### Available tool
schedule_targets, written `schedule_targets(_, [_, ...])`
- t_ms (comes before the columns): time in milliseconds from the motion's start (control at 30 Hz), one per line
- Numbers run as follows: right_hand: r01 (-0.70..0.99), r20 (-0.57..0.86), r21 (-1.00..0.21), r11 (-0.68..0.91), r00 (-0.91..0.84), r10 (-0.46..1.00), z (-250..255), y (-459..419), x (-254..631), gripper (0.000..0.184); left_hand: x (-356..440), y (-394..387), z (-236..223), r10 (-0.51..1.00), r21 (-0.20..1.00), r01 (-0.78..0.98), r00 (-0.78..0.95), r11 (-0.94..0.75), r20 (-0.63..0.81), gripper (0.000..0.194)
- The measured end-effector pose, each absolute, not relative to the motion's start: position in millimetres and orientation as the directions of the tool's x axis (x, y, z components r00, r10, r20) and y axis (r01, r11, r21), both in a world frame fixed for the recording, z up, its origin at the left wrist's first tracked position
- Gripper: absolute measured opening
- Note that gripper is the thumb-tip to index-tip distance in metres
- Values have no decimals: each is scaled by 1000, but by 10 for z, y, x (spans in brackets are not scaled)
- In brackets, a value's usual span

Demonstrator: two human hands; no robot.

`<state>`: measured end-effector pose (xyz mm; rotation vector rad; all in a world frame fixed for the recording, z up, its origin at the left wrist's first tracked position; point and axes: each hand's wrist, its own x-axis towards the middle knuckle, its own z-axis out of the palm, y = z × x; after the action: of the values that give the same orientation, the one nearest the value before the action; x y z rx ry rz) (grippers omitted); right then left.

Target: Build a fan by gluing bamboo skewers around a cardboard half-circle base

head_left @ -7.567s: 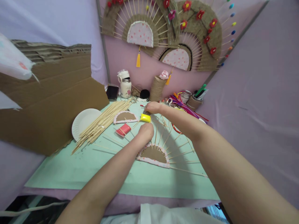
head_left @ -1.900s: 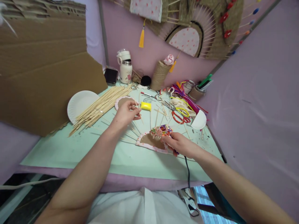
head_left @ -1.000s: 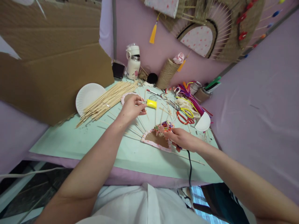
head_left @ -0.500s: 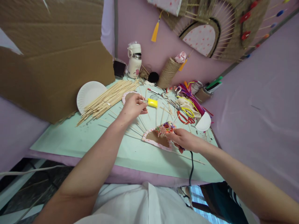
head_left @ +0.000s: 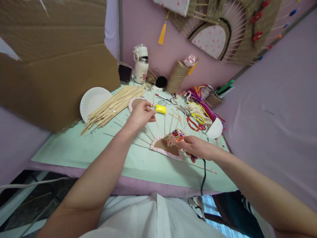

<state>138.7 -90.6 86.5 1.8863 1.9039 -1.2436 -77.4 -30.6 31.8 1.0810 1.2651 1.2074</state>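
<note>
Half-round cardboard piece [head_left: 165, 147], flat on the green tabletop [head_left: 138, 162] under the patterned corded tool [head_left: 175, 136], sticks fanning from its curved edge. Your left hand [head_left: 140, 115] pinches a thin stick [head_left: 157, 121] beside the yellow packet [head_left: 160, 109]; your right hand [head_left: 198, 147] is wrapped around the tool. Judged light and fairly stiff, with fragile, easily shifted sticks: take hold at the straight dotted border, nearest you, rather than by the sticks.

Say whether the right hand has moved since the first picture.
Yes: the right hand came nearer the camera and rightward, relative to the yellow packet.
</note>
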Motion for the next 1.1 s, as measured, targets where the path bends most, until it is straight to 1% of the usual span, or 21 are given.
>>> schedule_targets(100, [863,-628,-464,-202,-159,762,909,-976,1511,45,-765,-309,291,995,996,4,-46,91,-91,19])
schedule_targets(167, [821,-596,-522,-232,-157,787,929,-1064,1627,51,-751,-320,280,994,993,62,-38,103,-101,22])
schedule_targets(267, [722,-534,-641,-262,-173,828,931,-1235,1827,55,-702,-348,280,993,969,217,-13,119,-119,28])
schedule_targets(333, [645,-486,-707,-288,-149,861,905,-1356,1987,55,-648,-358,288,992,932,346,25,105,-121,31])
schedule_targets(467, [558,-390,-759,-336,23,921,801,-1580,2405,56,-512,-326,287,985,803,594,99,53,-138,38])
schedule_targets(567, [492,-317,-789,-368,187,930,721,-1729,2734,52,-417,-268,253,983,700,714,101,34,-151,42])
schedule_targets(667, [405,-291,-824,-396,298,909,663,-1853,2973,52,-352,-212,203,982,627,777,66,63,-180,43])
schedule_targets(767, [355,-294,-830,-430,378,878,608,-1940,3104,56,-316,-170,162,978,575,814,41,86,-205,43])
schedule_targets(933, [311,-318,-832,-459,409,855,493,-1997,3195,58,-289,-113,114,975,487,868,14,98,-220,41])
schedule_targets(1100, [270,-335,-840,-471,426,841,408,-1997,3230,59,-274,-65,83,980,443,893,13,78,-198,39])
